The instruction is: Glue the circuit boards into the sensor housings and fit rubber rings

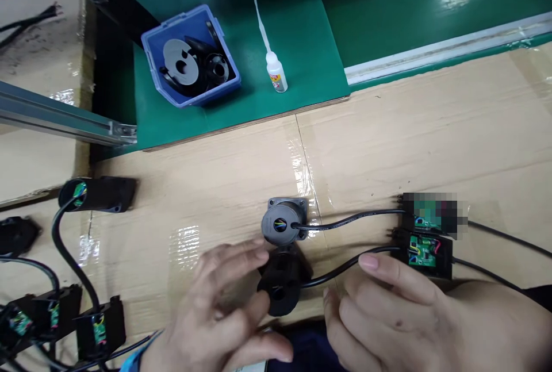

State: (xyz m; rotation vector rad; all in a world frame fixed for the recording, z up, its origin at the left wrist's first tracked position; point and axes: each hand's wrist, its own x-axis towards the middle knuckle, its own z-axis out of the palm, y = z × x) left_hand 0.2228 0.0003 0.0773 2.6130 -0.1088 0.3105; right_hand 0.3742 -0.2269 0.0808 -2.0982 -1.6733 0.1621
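Note:
A black round connector (281, 281) lies on the cardboard-covered bench, its black cable running right to an open black box with a green circuit board (425, 252). My left hand (219, 309) rests against the connector's left side, fingers spread and touching it. My right hand (388, 303) sits just right of it over the cable, fingers loosely curled, holding nothing I can see. A grey connector with a square flange (282, 223) lies just behind, cabled to a second box (431, 214).
A blue bin of black and grey round parts (190, 56) and a white glue bottle with a long nozzle (275, 70) stand on the green mat behind. Several black boxes with cables (99, 326) lie at the left. An aluminium rail (64, 122) crosses upper left.

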